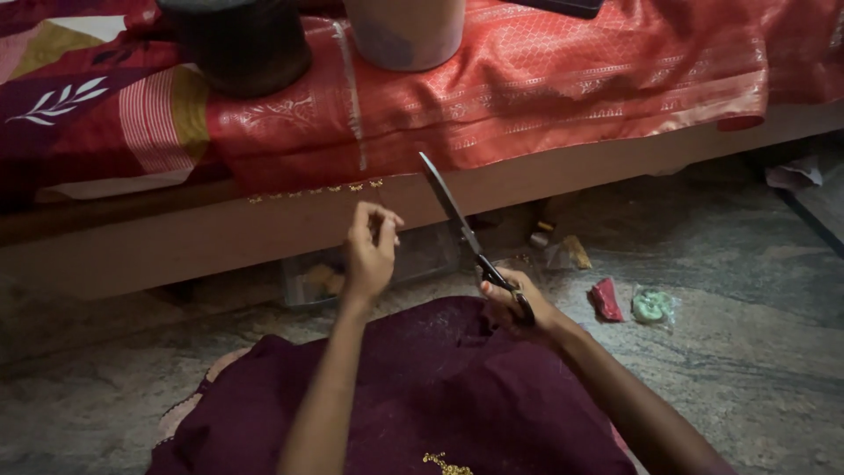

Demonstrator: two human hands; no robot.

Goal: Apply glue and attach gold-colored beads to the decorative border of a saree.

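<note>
Seated over dark maroon cloth (440, 387), the right hand (514, 303) grips long steel scissors (457, 224), blades raised and closed, while the left hand (369, 251) pinches something too fine to see, no cut visible.

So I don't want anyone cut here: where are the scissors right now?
In the head view, the scissors are in the right hand, centre frame, blades pointing up toward the red cloth, above the maroon fabric.

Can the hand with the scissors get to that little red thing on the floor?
Probably yes. The red scrap lies just beside the right hand, with bare floor between, though the scissors fill its grip.
</note>
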